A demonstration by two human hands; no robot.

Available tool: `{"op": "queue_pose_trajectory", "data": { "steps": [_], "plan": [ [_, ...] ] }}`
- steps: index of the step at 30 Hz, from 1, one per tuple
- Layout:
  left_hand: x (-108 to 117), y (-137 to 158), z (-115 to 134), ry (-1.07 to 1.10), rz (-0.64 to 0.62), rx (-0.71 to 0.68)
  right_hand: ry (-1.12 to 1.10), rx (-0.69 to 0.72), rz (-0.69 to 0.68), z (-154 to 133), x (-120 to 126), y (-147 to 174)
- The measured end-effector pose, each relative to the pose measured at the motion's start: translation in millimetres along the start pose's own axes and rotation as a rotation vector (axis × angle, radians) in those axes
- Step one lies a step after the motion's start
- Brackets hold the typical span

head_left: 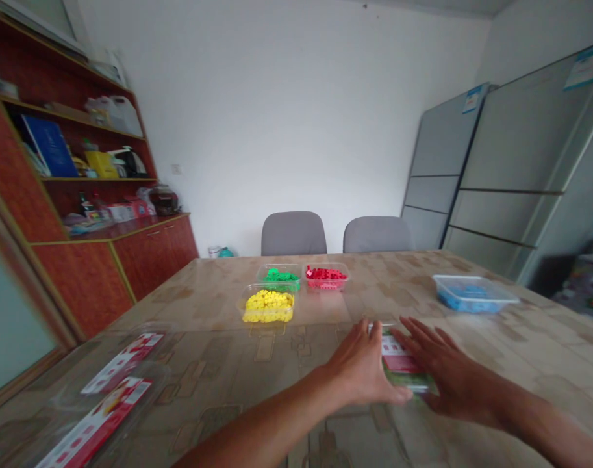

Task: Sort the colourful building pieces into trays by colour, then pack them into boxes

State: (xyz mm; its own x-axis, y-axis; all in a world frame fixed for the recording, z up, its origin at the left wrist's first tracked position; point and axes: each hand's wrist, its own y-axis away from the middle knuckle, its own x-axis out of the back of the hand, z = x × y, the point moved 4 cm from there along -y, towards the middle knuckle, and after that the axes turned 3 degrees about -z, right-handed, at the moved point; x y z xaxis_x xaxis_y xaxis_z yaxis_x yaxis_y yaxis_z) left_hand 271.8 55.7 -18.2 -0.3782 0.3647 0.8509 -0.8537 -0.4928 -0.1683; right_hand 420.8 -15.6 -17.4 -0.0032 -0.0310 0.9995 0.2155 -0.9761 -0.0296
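A clear plastic box (398, 359) with a red and white label strip and something green inside is on the table between my hands. My left hand (362, 367) grips its left side, thumb at the near edge and fingers towards the far edge. My right hand (447, 370) grips the right side, its fingers reaching over the top and partly covering the label. Further off are a box of yellow pieces (268, 305), a box of green pieces (281, 276) and a box of red pieces (325, 276). To the right is a box with blue contents (471, 296).
Two clear plastic lids with red and white labels, a farther lid (125, 361) and a nearer lid (101, 416), lie at the table's left. Two grey chairs, one (293, 233) left of the other (377, 234), stand behind the far edge. A wooden cabinet (150, 250) is at the left.
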Motion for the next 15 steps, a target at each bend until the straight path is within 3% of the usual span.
{"op": "queue_pose_trajectory", "data": {
  "steps": [4,8,12,15],
  "plan": [
    [-1,-1,1,0.020,0.013,0.023,-0.020,-0.087,-0.050,-5,-2,-2],
    [0,-4,5,0.050,0.021,0.039,-0.021,-0.063,-0.057,4,2,-7],
    [-5,-17,13,0.057,-0.033,0.023,-0.013,-0.023,0.037,28,2,-3],
    [-7,-22,23,0.056,-0.080,-0.031,0.008,-0.065,0.109,65,1,10]
  ]
}}
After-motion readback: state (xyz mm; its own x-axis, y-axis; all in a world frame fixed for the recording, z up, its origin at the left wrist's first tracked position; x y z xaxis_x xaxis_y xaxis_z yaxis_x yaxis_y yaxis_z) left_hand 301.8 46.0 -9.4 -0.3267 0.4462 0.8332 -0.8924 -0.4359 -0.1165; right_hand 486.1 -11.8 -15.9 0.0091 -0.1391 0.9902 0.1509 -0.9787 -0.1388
